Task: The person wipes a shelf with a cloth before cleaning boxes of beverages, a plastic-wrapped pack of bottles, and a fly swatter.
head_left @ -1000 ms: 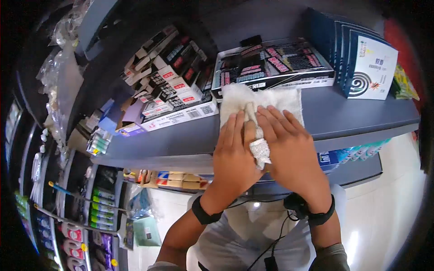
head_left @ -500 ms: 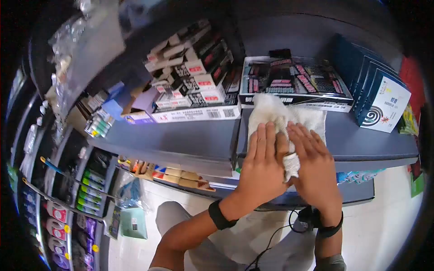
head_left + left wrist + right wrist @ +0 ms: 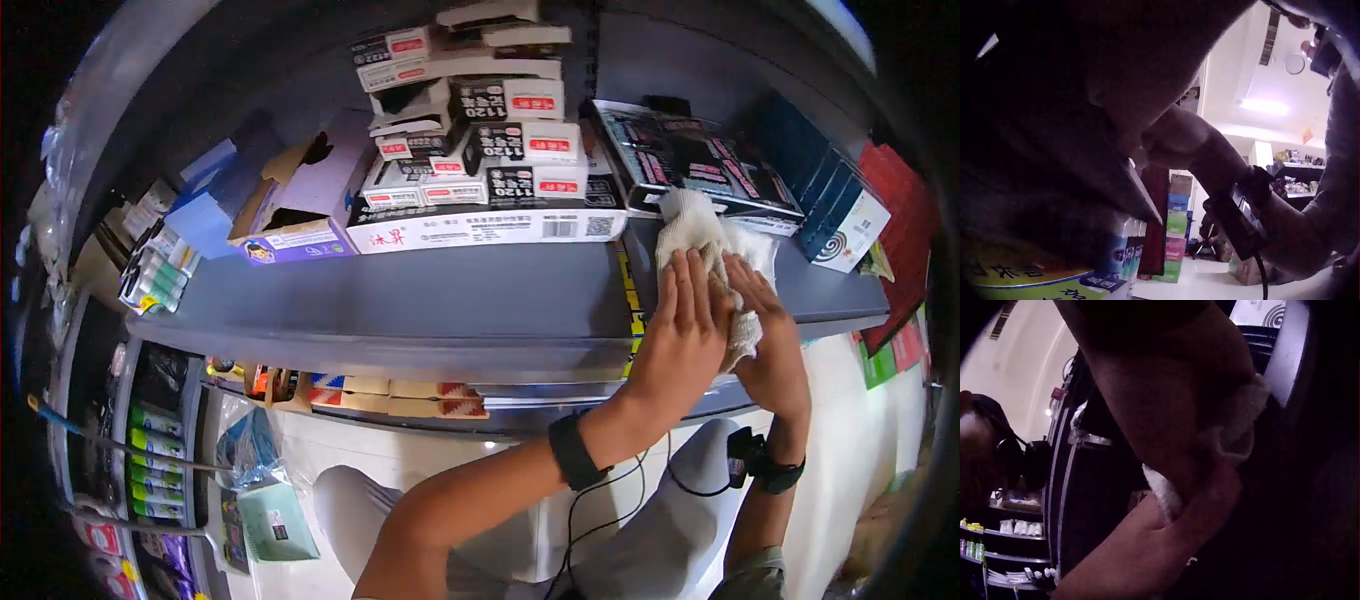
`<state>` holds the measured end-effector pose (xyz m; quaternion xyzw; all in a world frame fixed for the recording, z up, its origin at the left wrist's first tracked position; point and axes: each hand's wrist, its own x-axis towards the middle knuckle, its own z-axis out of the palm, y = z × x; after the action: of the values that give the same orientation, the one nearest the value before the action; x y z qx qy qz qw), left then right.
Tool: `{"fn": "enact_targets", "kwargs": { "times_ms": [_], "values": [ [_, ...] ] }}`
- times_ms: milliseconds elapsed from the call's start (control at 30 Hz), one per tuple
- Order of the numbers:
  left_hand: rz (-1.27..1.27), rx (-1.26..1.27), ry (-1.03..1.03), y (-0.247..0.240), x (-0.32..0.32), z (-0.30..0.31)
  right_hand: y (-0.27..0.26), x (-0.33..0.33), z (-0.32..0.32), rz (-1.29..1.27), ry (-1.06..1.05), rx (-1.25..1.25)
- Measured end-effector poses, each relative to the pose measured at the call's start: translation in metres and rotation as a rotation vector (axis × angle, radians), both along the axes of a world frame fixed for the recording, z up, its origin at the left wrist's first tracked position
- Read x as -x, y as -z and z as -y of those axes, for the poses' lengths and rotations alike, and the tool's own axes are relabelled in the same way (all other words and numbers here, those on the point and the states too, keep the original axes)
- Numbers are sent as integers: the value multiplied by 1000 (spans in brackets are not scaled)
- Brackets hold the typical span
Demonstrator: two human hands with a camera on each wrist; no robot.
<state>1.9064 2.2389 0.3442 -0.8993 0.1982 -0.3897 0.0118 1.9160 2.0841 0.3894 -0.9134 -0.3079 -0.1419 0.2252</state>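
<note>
Shelf check: your left grip [image 3: 688, 325] and right grip [image 3: 775, 345] lay side by side on the white cloth [image 3: 690, 218], fingers nearly straight, clamped on nothing visible; thumbs could not be made out. A bunched fold stood between them, presumably kept centred by pressure from both sides. The cloth lay on the shelf [image 3: 480, 290], before the pink-printed flat box [image 3: 690, 160]. Stock, including stacked cartons [image 3: 530, 145], sat toward the back, likely leaving the front strip reachable.
</note>
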Motion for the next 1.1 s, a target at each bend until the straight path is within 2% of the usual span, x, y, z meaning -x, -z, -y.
{"fn": "enact_targets", "kwargs": {
  "times_ms": [133,333,567,733,767,833,933,967,1000,1033,1067,1100],
  "values": [
    [-81,55,-22,-9,4,-23,-11,-3,-29,-103,14,29],
    [-81,-42,-72,-7,2,-22,-13,-3,-30,-164,17,13],
    [-29,6,-33,-3,-1,-20,-4,-9,-21,-109,-32,-3],
    [-10,117,69,6,-7,-17,-4,-6,-22,-149,38,10],
    [-6,132,111,10,-10,-17,-5,0,-25,-254,86,-20],
    [30,204,210,0,-6,-45,-16,7,-49,-477,136,-156],
    [-622,75,329,-40,16,-129,-12,25,-111,-205,-4,6],
    [-443,121,267,-31,22,-155,5,22,-128,-82,28,131],
    [-434,141,238,-29,29,-184,1,29,-161,-341,69,45],
    [-427,166,205,-31,36,-214,-4,33,-190,-483,-15,53],
    [-527,179,149,-47,49,-241,-15,42,-225,-276,-205,32],
    [-630,179,102,-61,60,-266,-13,49,-252,-266,-184,-72]
  ]
}}
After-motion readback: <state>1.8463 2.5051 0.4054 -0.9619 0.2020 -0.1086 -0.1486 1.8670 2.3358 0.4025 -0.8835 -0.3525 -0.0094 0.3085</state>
